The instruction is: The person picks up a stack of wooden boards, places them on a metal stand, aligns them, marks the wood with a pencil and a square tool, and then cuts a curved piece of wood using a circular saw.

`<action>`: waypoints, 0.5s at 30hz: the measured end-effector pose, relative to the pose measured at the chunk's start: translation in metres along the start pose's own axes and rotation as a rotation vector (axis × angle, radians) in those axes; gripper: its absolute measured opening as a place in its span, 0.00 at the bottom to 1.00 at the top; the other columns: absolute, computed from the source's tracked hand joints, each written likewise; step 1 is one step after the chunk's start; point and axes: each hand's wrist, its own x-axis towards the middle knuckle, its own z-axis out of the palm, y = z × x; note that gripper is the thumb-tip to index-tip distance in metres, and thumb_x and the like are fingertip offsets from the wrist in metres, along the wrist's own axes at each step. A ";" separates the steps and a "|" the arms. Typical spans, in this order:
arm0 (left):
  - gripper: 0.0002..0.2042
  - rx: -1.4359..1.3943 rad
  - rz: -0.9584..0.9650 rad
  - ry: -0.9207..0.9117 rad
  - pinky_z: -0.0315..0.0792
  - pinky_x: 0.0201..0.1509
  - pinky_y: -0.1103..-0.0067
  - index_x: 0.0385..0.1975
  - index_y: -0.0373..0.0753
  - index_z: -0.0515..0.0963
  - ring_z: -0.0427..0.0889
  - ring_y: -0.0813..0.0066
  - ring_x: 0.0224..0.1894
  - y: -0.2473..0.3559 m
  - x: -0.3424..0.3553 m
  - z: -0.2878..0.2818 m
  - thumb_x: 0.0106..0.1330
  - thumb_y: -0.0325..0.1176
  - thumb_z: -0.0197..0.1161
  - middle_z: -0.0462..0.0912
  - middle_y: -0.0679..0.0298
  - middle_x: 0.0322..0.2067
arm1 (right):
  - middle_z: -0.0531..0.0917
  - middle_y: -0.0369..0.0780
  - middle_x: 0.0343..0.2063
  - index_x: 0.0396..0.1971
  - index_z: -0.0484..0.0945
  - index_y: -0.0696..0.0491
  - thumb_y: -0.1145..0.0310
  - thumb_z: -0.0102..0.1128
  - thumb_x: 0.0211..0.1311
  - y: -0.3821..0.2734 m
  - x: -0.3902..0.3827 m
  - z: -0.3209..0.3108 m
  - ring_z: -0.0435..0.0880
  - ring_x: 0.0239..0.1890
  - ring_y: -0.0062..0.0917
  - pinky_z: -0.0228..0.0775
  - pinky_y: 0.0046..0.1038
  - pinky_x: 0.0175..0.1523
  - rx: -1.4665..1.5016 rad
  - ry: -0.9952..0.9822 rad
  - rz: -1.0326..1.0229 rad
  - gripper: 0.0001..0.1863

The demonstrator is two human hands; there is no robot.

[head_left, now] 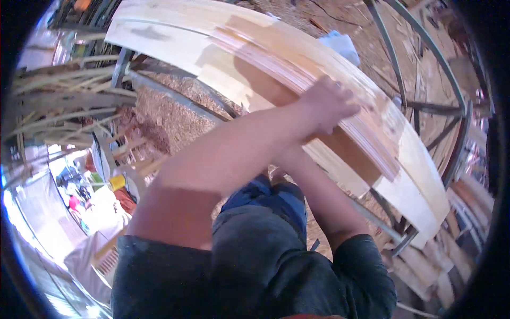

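Shavings-strewn floor [178, 101], pale wooden tabletop [419, 186], left hand [329, 103] clasping grooved wood strip [276, 69], right hand hidden

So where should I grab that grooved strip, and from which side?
Probably by its lower-right end, coming from the picture's right. That end of the strip lies bare beyond the left hand, and its long, narrow shape suits closing the fingers across its width.

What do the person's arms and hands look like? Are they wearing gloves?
Both arms are bare below short, dark grey sleeves. The left hand has no glove. A tiny spot on one finger might be a ring, but it's blurry. I can't see the right hand clearly.
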 end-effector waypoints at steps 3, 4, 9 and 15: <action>0.27 -0.063 0.002 0.070 0.66 0.65 0.55 0.61 0.58 0.77 0.77 0.58 0.64 -0.004 0.000 0.003 0.59 0.45 0.72 0.79 0.63 0.60 | 0.82 0.46 0.48 0.51 0.79 0.54 0.66 0.62 0.68 -0.015 0.060 0.005 0.84 0.42 0.43 0.77 0.42 0.48 -0.415 0.053 -0.209 0.15; 0.27 -0.066 -0.027 0.085 0.66 0.65 0.55 0.61 0.58 0.77 0.77 0.58 0.64 -0.006 -0.001 0.006 0.59 0.45 0.72 0.79 0.63 0.60 | 0.81 0.46 0.49 0.52 0.79 0.53 0.68 0.62 0.68 -0.020 0.083 0.009 0.84 0.42 0.42 0.77 0.42 0.48 -0.549 0.036 -0.229 0.15; 0.15 -0.206 -0.046 0.019 0.70 0.56 0.60 0.53 0.55 0.81 0.79 0.59 0.60 -0.009 -0.001 0.006 0.67 0.40 0.62 0.81 0.61 0.53 | 0.78 0.44 0.39 0.45 0.78 0.53 0.78 0.69 0.54 -0.008 0.150 0.030 0.81 0.39 0.40 0.75 0.39 0.40 -0.629 0.025 -0.241 0.17; 0.12 -0.286 -0.029 0.085 0.70 0.55 0.60 0.49 0.55 0.84 0.80 0.61 0.57 -0.009 0.000 0.014 0.67 0.36 0.62 0.83 0.62 0.49 | 0.74 0.44 0.36 0.41 0.77 0.53 0.79 0.68 0.50 -0.004 0.170 0.037 0.78 0.36 0.43 0.72 0.41 0.38 -0.704 0.126 -0.391 0.17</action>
